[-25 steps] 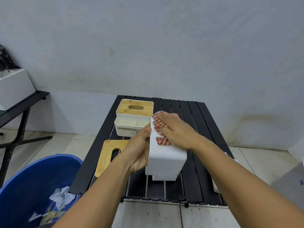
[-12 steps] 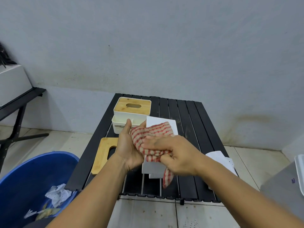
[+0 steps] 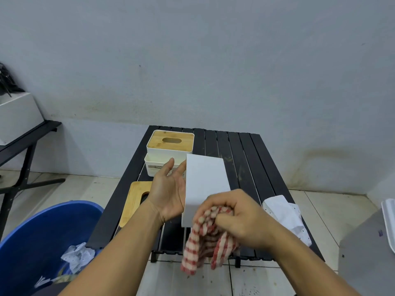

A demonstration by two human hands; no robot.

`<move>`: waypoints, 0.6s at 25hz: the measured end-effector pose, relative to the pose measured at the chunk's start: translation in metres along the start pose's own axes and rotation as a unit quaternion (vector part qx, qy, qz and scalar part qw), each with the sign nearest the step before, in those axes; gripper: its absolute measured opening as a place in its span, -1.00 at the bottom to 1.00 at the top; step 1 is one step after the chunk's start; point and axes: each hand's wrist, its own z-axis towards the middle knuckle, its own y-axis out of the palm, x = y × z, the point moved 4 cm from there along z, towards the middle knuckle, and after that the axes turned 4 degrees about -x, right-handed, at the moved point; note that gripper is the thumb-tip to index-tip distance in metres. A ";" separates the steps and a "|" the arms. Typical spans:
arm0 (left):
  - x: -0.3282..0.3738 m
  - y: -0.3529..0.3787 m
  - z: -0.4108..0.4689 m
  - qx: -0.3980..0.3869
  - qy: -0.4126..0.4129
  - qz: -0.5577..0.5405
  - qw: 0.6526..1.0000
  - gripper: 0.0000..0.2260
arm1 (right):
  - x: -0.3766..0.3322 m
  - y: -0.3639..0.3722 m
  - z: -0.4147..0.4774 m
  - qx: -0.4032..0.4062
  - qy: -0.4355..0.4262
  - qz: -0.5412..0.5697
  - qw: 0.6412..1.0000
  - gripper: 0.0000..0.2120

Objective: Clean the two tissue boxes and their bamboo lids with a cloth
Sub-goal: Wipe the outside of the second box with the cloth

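The cloth (image 3: 205, 238) has slipped from the top of the upturned tissue box (image 3: 205, 180) to its near end. On the desk (image 3: 245, 163) stand two boxes. The second (image 3: 166, 153), behind-left of the first, wears one bamboo lid (image 3: 157, 142). The other lid (image 3: 133, 201) lies left, partly hidden by a wrist. The left hand (image 3: 168, 189), fingers straight, is perhaps touching the upturned box. The right hand (image 3: 237, 218) clenches the one cloth.

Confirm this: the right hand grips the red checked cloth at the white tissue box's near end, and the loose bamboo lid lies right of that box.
One error: the head view shows the loose bamboo lid left of the white tissue box. The right hand does grip the red checked cloth at its near end.
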 end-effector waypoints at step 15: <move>-0.006 0.002 -0.003 -0.080 -0.053 -0.004 0.995 -0.37 | 0.032 -0.022 0.109 0.001 0.127 -0.434 0.892 -0.44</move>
